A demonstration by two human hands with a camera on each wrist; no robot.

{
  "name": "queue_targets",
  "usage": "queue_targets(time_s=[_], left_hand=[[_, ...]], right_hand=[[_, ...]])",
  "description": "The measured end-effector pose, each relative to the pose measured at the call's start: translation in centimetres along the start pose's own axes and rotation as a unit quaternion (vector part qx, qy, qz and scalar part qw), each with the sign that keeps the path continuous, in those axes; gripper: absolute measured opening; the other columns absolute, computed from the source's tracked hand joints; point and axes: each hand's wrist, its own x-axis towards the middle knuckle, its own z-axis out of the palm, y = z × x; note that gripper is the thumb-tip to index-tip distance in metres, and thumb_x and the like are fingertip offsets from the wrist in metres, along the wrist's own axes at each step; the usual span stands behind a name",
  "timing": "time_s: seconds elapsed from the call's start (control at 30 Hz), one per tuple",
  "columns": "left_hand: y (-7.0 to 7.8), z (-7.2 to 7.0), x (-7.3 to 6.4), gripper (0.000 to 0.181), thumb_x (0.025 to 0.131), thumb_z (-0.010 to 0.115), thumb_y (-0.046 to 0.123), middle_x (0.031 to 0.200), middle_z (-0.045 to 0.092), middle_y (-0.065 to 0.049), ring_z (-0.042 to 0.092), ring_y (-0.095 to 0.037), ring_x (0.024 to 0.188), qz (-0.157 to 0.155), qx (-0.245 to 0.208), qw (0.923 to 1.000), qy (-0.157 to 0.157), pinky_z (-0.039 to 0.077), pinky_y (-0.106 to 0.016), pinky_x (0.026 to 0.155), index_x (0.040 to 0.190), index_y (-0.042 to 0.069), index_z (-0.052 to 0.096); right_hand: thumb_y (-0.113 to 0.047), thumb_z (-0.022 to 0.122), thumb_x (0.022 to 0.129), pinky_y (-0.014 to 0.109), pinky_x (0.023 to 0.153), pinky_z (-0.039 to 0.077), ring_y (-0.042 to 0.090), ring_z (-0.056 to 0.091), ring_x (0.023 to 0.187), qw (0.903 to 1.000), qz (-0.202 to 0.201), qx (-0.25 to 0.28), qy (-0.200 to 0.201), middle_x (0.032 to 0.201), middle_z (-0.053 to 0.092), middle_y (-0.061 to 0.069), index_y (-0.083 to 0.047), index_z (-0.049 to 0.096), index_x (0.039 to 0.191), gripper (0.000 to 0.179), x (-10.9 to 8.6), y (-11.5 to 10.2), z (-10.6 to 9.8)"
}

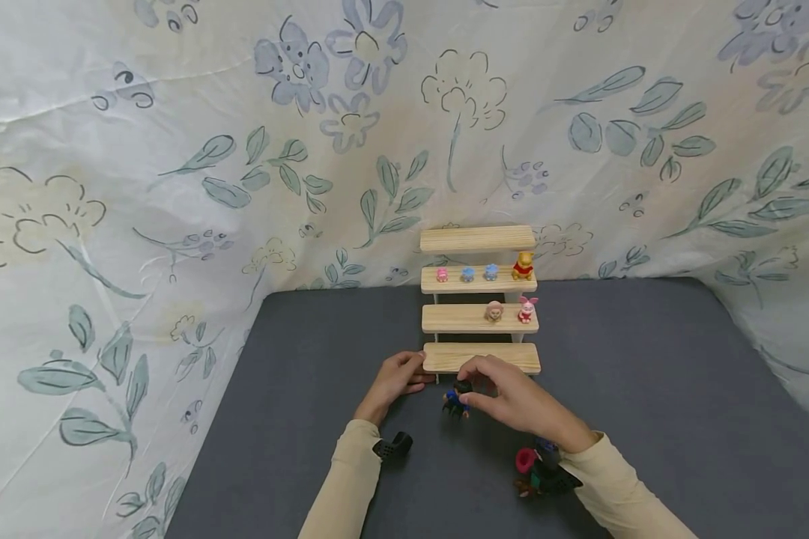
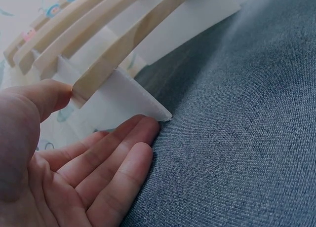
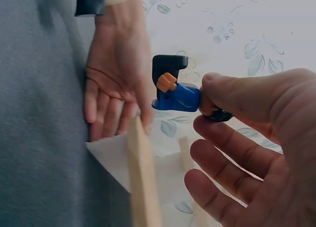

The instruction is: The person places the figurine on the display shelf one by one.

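My right hand point(image 1: 512, 393) pinches a small toy figure point(image 3: 182, 98) by its dark-haired head between thumb and forefinger. The figure has a blue top, orange hands and black legs; in the right wrist view it lies sideways, held in the air. In front of it stands a four-tier wooden display shelf point(image 1: 482, 359). At the shelf's left end is my left hand point(image 1: 392, 383). Its thumb touches the end of the lowest board point(image 2: 91, 81), while its relaxed fingers lie by the white side support point(image 2: 131, 98), close over the dark cloth.
On the second tier from the top sit a Winnie-the-Pooh figure point(image 1: 523, 266) and several tiny pink and blue figures. A Piglet figure point(image 1: 526, 310) and a round beige-pink figure point(image 1: 494, 311) occupy the tier below. More toys point(image 1: 526, 460) lie by my right wrist. Floral cloth point(image 1: 350, 187) hangs behind.
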Motion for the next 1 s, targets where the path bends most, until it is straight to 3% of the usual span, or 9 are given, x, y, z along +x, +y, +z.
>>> queue_targets(time_s=[0.27, 0.57, 1.0], left_hand=[[-0.1, 0.0, 0.1, 0.056, 0.099, 0.061, 0.051, 0.111, 0.077, -0.015, 0.076, -0.022, 0.103, 0.000, 0.002, 1.0000, -0.006, 0.064, -0.030, 0.083, 0.129, 0.004, 0.065], [-0.1, -0.1, 0.1, 0.057, 0.099, 0.061, 0.052, 0.109, 0.077, -0.013, 0.076, -0.020, 0.102, 0.001, 0.001, 1.0000, -0.009, 0.064, -0.030, 0.082, 0.129, 0.005, 0.065], [0.0, -0.1, 0.2, 0.057, 0.099, 0.061, 0.053, 0.109, 0.077, -0.013, 0.076, -0.020, 0.101, -0.007, -0.001, 0.9999, -0.007, 0.064, -0.030, 0.082, 0.129, 0.005, 0.065]], right_hand=[[-0.025, 0.073, 0.096, 0.026, 0.074, 0.055, 0.009, 0.060, 0.087, 0.9999, 0.007, -0.014, 0.005, 0.107, 0.064, -0.008, -0.023, 0.061, 0.116, 0.024, 1.1, -0.9, -1.4], [-0.022, 0.074, 0.095, 0.029, 0.077, 0.054, 0.010, 0.059, 0.094, 0.9984, 0.007, -0.039, 0.040, 0.113, 0.064, -0.008, -0.024, 0.062, 0.117, 0.025, 2.2, -2.4, -3.3], [-0.016, 0.074, 0.094, 0.035, 0.081, 0.056, 0.012, 0.060, 0.098, 0.9966, -0.022, -0.059, 0.054, 0.114, 0.064, -0.003, -0.019, 0.063, 0.119, 0.027, 3.6, -3.5, -5.2]])
